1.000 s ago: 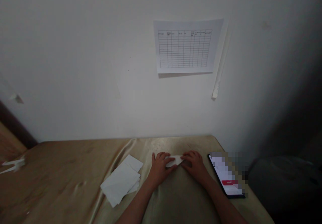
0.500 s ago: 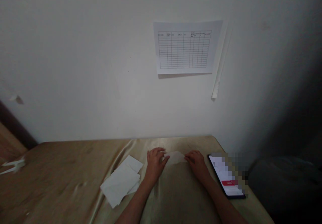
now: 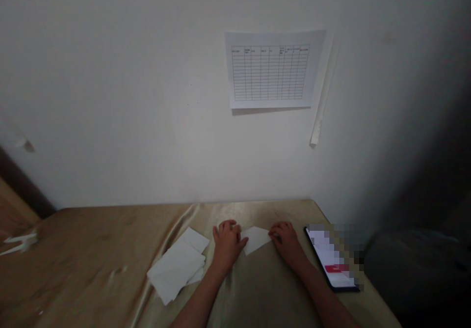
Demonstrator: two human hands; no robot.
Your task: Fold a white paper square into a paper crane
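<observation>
A: Your small white paper (image 3: 256, 240) is between your 2 hands, on the tan cover (image 3: 253, 296).
B: Your left hand (image 3: 226, 239) has its thumb at the paper's left edge; your right hand (image 3: 286, 239) has fingertips at the right corner. I cannot tell whether either pinches.
A: You seem to be positioning it.
B: Then your next move probably calls for light, even contact.

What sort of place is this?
Probably a room in a home or small office: white papers on a cloth-covered table, and a printed grid sheet on the pale wall behind.
</observation>
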